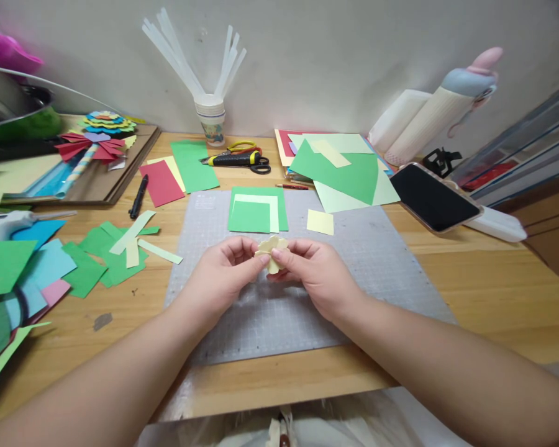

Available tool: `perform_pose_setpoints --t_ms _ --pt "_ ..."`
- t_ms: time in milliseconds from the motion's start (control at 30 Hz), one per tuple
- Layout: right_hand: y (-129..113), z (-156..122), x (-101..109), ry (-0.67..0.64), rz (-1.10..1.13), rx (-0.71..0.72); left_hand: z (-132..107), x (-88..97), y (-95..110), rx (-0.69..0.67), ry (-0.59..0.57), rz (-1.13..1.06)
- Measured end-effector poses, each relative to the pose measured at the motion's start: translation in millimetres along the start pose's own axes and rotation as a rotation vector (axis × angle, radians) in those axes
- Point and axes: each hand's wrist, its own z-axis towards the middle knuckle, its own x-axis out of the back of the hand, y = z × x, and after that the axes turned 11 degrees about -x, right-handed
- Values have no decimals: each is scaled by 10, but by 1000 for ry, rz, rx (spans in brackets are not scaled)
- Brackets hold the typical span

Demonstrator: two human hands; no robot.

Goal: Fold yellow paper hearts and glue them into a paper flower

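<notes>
**Both hands pinch a pale paper flower over the mat**

Centre of the frame: the left hand and right hand meet above the grey mat, and between them sits a small cream flower of folded paper. Left grip: thumb and forefinger pressed on the flower's left edge. Right grip: thumb and fingers pinching its right side and lower petal. The flower is held up off the mat, just below the middle of the picture.

On the mat behind the hands lies a green sheet with a pale strip across it, and just to its right a small yellow square.

Containers now. Upper middle, against the wall, a stack of paper cups stands upright and holds a fan of clear sticks, splayed left and right. Far upper left, a metal bowl shows its rim; what is inside I cannot tell.

Beside the cups, scissors lie flat on the tabletop. Upper right, a pile of green paper, then a dark phone, face up. Left side: green scraps and a black pen.
</notes>
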Motion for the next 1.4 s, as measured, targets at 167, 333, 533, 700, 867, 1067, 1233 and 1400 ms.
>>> perform_pose_setpoints --t_ms 167,333,533,700,867,1067,1233,1400 --pt "-5 13 21 -15 -58 1 -4 -3 -1 -33 -13 62" --pt "-2 0 23 -96 21 -53 15 27 -12 -66 51 -17" --pt "14 -8 11 -79 -45 -20 24 21 -13 -44 20 -94" --pt "-4 -5 23 -64 -107 5 16 26 2 9 -15 -112" --pt "-15 3 28 -41 -147 33 30 46 -5 22 -23 -124" --pt "-10 4 26 -42 -154 32 28 50 -1 12 -42 -61" --pt "-4 0 18 -20 -147 41 22 44 10 -12 -31 -16" --pt "5 -2 21 -33 -121 63 32 62 -11 5 5 -40"
